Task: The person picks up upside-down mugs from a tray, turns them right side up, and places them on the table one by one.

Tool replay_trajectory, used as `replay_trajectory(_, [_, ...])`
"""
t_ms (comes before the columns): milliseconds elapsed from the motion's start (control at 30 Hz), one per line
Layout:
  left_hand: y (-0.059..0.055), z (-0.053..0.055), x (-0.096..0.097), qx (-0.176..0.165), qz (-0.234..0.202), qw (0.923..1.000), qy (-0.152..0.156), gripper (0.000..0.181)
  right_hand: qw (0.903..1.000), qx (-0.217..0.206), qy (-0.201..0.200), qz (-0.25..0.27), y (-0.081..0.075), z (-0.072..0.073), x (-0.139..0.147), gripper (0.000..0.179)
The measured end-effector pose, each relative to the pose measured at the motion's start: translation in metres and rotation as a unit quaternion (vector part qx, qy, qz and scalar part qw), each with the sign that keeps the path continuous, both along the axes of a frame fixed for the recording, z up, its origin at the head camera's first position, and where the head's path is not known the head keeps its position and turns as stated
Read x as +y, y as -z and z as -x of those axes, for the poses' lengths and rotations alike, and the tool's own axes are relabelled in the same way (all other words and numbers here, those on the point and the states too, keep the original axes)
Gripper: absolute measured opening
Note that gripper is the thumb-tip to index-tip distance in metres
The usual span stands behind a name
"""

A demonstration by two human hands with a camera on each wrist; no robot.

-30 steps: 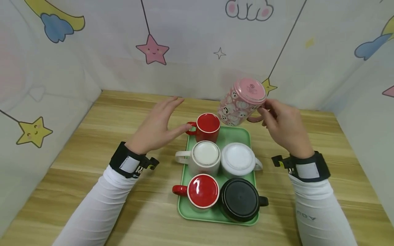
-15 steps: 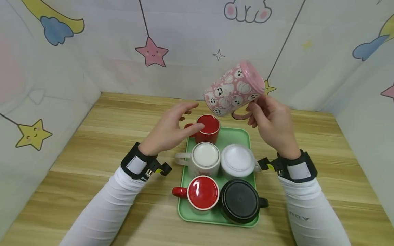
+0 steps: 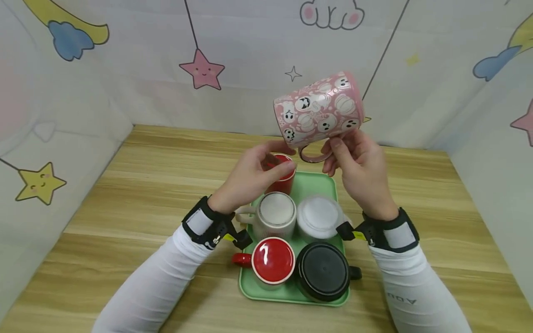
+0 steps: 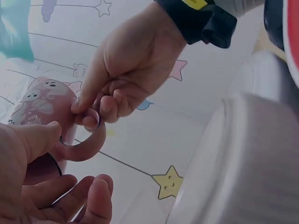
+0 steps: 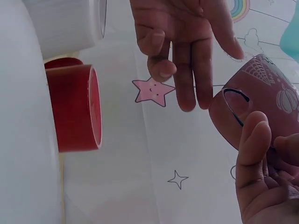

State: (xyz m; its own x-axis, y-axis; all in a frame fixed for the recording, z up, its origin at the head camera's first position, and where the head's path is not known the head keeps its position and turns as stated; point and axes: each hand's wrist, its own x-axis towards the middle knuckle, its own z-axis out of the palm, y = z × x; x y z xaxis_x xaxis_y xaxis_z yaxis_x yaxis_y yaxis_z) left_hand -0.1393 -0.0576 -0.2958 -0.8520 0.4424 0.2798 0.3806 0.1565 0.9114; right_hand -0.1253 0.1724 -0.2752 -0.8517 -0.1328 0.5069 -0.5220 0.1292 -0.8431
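- While it lies under both hands, the green tray [image 3: 310, 182] carries five mugs, below the fingers.
- Right hand [image 3: 361, 169] pinches the handle of the pink mug [image 3: 318, 109], tilted sideways above its fingertips.
- Left hand [image 3: 254, 173], fingers relaxed, reaches just beneath that mug, above the red mug [image 3: 285, 185].

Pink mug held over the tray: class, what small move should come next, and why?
Probably bring the left hand up under the pink mug to steady its body. The right hand pinches only the handle, the mug lies tilted on its side in the air above the green tray, and the left hand's fingers are open just beside it.
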Motion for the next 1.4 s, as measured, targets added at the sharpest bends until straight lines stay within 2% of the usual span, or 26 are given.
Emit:
replay_trajectory(100, [-0.001, -0.001, 0.004, -0.031, -0.035, 0.9988, 0.014, 0.042, 0.9991, -0.021, -0.021, 0.031, 0.006, 0.002, -0.002, 0.018])
replay_trajectory(233, [-0.001, -0.003, 0.008, -0.088, -0.090, 0.9915, 0.032, 0.036, 0.9972, -0.033, -0.039, 0.054, 0.008, 0.001, -0.007, 0.019])
replay_trajectory(400, [0.000, -0.005, 0.010, -0.120, -0.145, 0.9811, 0.045, 0.029, 0.9941, -0.047, -0.056, 0.080, 0.009, -0.002, -0.013, 0.020])
replay_trajectory(633, [0.000, -0.007, 0.012, -0.171, -0.230, 0.9541, 0.086, 0.022, 0.9913, -0.067, -0.064, 0.094, 0.010, -0.004, -0.017, 0.025])
replay_trajectory(700, [0.001, -0.007, 0.012, -0.177, -0.238, 0.9503, 0.093, 0.020, 0.9912, -0.071, -0.066, 0.090, 0.010, -0.005, -0.016, 0.026])
replay_trajectory(867, [0.000, -0.008, 0.012, -0.177, -0.245, 0.9468, 0.110, 0.016, 0.9899, -0.083, -0.078, 0.085, 0.011, -0.006, -0.016, 0.025])
replay_trajectory(1100, [0.000, -0.009, 0.010, -0.188, -0.256, 0.9383, 0.136, 0.015, 0.9809, -0.113, -0.109, 0.114, 0.013, -0.004, -0.016, 0.026])
replay_trajectory(1267, [-0.001, -0.010, 0.008, -0.188, -0.258, 0.9354, 0.152, 0.016, 0.9742, -0.138, -0.131, 0.123, 0.014, -0.003, -0.015, 0.028])
replay_trajectory(1400, [-0.002, -0.011, 0.007, -0.184, -0.261, 0.9341, 0.159, 0.016, 0.9723, -0.152, -0.133, 0.118, 0.013, -0.003, -0.016, 0.028])
